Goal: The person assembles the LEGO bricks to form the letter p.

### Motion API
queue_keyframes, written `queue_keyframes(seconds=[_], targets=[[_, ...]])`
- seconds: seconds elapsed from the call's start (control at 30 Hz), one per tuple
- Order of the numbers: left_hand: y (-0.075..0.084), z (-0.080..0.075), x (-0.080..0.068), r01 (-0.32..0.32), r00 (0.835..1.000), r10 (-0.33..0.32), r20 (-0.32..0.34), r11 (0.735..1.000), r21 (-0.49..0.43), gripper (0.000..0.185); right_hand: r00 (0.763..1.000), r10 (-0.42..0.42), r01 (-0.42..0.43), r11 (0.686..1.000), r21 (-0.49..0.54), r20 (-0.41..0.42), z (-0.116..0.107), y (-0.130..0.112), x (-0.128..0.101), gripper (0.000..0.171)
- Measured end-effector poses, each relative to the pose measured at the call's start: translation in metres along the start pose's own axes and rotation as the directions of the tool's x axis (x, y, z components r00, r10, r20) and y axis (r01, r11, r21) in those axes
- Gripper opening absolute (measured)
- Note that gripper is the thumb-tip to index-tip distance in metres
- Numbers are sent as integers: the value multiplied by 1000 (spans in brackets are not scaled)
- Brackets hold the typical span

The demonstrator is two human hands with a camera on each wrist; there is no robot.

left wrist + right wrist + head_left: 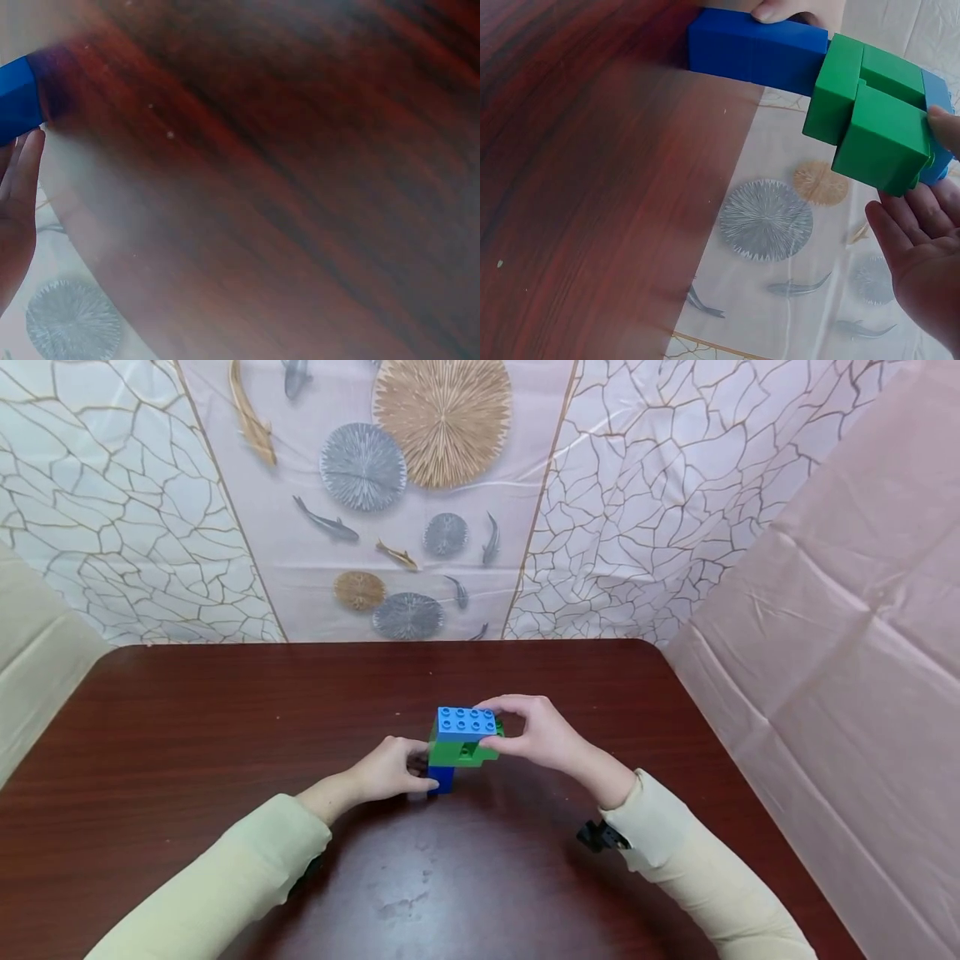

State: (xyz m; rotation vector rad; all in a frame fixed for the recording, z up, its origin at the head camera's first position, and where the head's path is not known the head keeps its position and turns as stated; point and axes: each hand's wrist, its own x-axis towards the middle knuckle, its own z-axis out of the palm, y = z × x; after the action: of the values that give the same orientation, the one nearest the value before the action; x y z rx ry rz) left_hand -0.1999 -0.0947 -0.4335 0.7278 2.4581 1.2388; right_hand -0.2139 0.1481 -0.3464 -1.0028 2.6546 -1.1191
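Observation:
A small tower of toy building bricks stands on the table in the middle of the head view. Its base is a column of dark blue bricks (441,780), gripped between the thumb and fingers of my left hand (384,770). Green bricks (885,135) sit above the column and jut out to the right, with a square gap between them. On top lies a lighter blue brick (467,721) with two rows of studs. My right hand (549,737) pinches the right end of this upper part, thumb in front and fingers behind. Only a blue corner shows in the left wrist view.
The dark red-brown wooden table (225,718) has rounded far corners. A patterned cloth (442,552) hangs behind its far edge, and a plain pale cloth (840,693) hangs along the right side. A black device (600,836) is strapped under the right wrist.

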Motion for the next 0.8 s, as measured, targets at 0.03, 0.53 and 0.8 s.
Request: queue_keyframes(seconds=[0.03,0.53,0.8], targets=[[-1,0,0,-2,1000,2,-3,1000,3,45,1000,-1,1,1000,7,0,0,0,0,40],[-1,4,0,-42,999,43,-10,997,58,43,996,-52,54,998,-26,68,-3,-6,7,42],[0,2,-1,-58,998,59,-11,996,69,39,989,-65,79,991,-108,129,-9,-20,12,43]])
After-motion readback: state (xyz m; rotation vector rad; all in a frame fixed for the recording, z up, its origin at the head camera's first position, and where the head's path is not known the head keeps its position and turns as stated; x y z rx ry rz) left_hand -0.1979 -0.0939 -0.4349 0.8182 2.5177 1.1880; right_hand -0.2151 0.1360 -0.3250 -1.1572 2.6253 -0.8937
